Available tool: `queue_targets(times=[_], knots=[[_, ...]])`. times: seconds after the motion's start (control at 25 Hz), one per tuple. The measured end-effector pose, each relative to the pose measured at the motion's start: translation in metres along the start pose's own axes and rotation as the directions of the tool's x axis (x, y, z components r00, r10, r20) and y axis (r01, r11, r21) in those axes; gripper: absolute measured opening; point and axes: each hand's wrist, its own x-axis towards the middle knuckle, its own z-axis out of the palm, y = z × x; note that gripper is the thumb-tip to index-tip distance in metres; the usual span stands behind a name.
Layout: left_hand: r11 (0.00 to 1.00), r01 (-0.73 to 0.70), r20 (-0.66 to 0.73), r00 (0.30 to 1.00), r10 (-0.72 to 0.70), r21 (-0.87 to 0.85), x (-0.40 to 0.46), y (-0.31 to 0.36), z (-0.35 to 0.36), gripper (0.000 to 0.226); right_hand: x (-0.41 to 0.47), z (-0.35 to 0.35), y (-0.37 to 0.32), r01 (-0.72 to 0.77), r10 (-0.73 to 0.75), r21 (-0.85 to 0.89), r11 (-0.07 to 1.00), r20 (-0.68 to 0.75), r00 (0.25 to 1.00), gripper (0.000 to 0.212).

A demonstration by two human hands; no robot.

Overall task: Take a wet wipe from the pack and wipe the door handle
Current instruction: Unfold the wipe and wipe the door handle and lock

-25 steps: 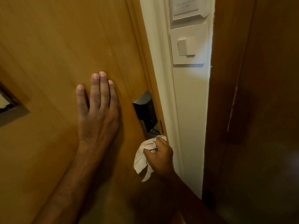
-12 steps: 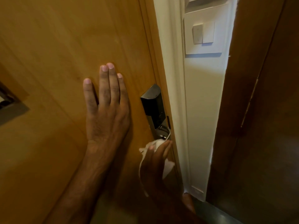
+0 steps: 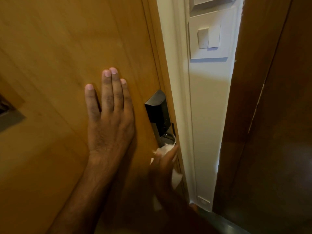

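Both hands are working: the left hand is pressing flat, fingers released, on the door, the right hand is grasping the wipe, rubbing the handle, wiping unfinished.

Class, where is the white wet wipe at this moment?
In the head view, the white wet wipe is lower centre-right, held in the right hand against the metal door handle, below the black lock plate.

The left hand lies flat with the palm down, fingers stretched and close together, pointing up; its bare forearm runs down toward the lower left. The right hand is lower and to the right, in shadow, its fingers reaching upward and curled around something white.
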Motion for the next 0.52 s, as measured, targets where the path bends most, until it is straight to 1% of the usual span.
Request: queue_targets(times=[0.04,0.08,0.12,0.16,0.2,0.24,0.28,0.32,0.4,0.44,0.48,0.52], knots=[[1.000,-0.002,0.017,1.000,0.002,0.013,0.000,-0.001,0.002,0.054,-0.020,0.003,0.004,0.011,-0.010,0.018,1.000,-0.036,0.999,0.059],[1.000,-0.005,0.013,1.000,0.004,0.011,0.000,-0.001,0.003,0.054,-0.011,-0.003,0.004,-0.018,0.018,-0.010,1.000,-0.085,0.996,0.063],[1.000,0.000,-0.001,1.000,0.000,0.009,0.000,-0.001,0.003,0.053,0.005,-0.013,-0.007,-0.042,0.047,0.067,0.997,-0.076,0.996,0.064],[1.000,0.013,0.010,1.000,-0.013,0.007,0.001,-0.002,0.001,0.053,0.031,-0.015,-0.019,-0.048,0.054,0.040,0.998,-0.172,0.984,0.060],[0.999,0.030,0.024,0.999,-0.031,0.018,0.002,-0.003,0.001,0.054,0.048,-0.020,-0.033,-0.065,0.064,-0.002,0.998,-0.110,0.992,0.053],[0.999,0.030,0.018,0.999,-0.030,0.013,0.002,-0.001,0.001,0.054,0.064,-0.022,-0.034,-0.067,0.059,-0.044,0.997,-0.167,0.984,0.046],[0.999,0.032,0.016,0.999,-0.032,0.000,0.001,0.001,0.001,0.055,0.071,-0.025,-0.035,-0.066,0.064,-0.038,0.997,-0.061,0.996,0.041],[1.000,0.021,0.026,0.999,-0.020,-0.014,0.000,0.002,0.001,0.055,0.083,-0.029,-0.035,-0.089,0.087,0.063,0.994,0.027,0.996,0.040],[1.000,-0.009,0.047,0.999,0.010,-0.025,0.003,0.000,-0.002,0.056,0.077,-0.036,-0.031,-0.147,0.147,0.309,0.939,0.024,0.989,0.039],[1.000,-0.023,0.048,0.999,0.023,-0.013,0.002,0.000,-0.002,0.056,0.058,-0.032,-0.030,-0.151,0.149,0.339,0.929,0.032,0.988,0.039],[1.000,-0.025,0.053,0.998,0.025,0.001,0.001,0.001,-0.001,0.056,0.034,-0.021,-0.019,-0.128,0.127,0.280,0.951,0.020,0.992,0.043],[1.000,-0.009,0.056,0.998,0.009,0.013,0.003,0.000,-0.002,0.056,0.003,-0.014,-0.014,-0.100,0.099,0.269,0.958,0.019,0.995,0.052]])
